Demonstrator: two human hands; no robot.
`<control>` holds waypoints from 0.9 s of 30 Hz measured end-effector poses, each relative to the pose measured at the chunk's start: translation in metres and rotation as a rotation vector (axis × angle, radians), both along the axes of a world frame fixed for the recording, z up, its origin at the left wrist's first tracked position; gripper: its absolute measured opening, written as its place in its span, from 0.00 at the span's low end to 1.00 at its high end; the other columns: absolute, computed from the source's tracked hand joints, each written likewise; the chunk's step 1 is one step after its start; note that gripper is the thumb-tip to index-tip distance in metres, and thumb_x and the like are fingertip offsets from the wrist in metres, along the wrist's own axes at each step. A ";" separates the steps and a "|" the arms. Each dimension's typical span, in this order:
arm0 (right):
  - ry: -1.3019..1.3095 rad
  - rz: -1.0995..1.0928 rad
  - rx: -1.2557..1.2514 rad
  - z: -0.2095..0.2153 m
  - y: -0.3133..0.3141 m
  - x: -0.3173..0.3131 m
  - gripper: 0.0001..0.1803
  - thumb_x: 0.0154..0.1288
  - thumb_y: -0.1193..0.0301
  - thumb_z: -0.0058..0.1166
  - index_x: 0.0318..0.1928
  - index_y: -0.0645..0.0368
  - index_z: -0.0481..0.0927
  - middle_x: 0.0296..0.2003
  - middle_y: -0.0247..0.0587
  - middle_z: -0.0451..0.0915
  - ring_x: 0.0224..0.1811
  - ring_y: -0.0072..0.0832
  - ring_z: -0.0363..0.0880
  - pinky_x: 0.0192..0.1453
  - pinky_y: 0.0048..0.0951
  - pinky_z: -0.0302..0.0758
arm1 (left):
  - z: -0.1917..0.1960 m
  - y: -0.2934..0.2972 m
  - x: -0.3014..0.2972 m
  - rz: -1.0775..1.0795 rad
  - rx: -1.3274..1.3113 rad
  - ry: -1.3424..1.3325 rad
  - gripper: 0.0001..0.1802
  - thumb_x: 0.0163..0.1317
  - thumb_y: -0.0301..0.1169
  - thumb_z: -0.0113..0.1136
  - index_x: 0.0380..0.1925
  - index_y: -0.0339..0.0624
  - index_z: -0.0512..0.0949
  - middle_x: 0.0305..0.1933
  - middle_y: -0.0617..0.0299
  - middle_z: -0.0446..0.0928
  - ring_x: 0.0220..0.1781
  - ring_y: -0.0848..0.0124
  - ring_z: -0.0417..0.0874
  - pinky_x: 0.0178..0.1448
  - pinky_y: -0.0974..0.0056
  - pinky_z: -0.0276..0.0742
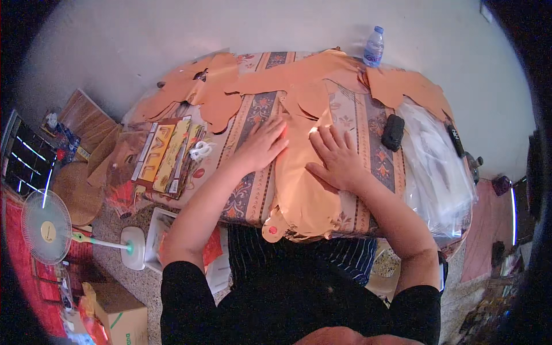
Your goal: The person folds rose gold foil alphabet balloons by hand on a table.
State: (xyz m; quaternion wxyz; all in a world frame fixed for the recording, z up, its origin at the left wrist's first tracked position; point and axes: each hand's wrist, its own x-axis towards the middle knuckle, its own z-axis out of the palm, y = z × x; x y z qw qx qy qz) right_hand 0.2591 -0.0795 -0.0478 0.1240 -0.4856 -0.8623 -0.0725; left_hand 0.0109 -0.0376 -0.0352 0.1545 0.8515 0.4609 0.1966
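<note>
A shiny orange-copper sheet (307,198), cut to a curved outline, lies lengthwise before me and hangs slightly past the table's near edge. My left hand (267,144) rests flat along its left side, fingers stretched. On its right part my right hand (336,161) lies palm down with fingers spread. At the sheet's near end a rounded tab (275,229) carries a red spot. More orange cut-out pieces lie beyond: a curved group at the left (215,103), a long strip (282,77) across the back, and another group (405,86) at the right.
A patterned cloth covers the table (238,190). Printed packets (164,158) and a white string bundle (200,150) lie left. Right are a black pouch-like object (393,132), clear plastic bags (434,178) and a water bottle (374,49). A fan (49,230) stands left.
</note>
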 end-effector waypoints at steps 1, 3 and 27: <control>-0.002 0.000 0.001 0.000 0.000 0.000 0.41 0.65 0.43 0.41 0.70 0.56 0.54 0.70 0.50 0.54 0.73 0.48 0.49 0.73 0.53 0.44 | 0.000 0.003 0.002 0.002 0.021 0.092 0.36 0.69 0.48 0.43 0.69 0.36 0.53 0.76 0.51 0.48 0.78 0.59 0.44 0.77 0.49 0.38; 0.020 0.000 0.023 -0.001 0.000 -0.001 0.41 0.65 0.43 0.41 0.70 0.57 0.55 0.69 0.51 0.55 0.73 0.48 0.49 0.72 0.54 0.44 | 0.000 0.005 0.006 0.004 0.044 0.182 0.37 0.69 0.49 0.44 0.70 0.36 0.53 0.76 0.52 0.48 0.78 0.59 0.43 0.77 0.49 0.38; 0.048 0.006 -0.030 -0.001 0.002 0.001 0.43 0.65 0.40 0.41 0.70 0.58 0.55 0.70 0.51 0.54 0.74 0.48 0.47 0.73 0.52 0.43 | 0.003 -0.003 0.019 -0.047 0.104 0.241 0.36 0.68 0.47 0.47 0.68 0.34 0.56 0.74 0.47 0.53 0.77 0.56 0.47 0.77 0.54 0.42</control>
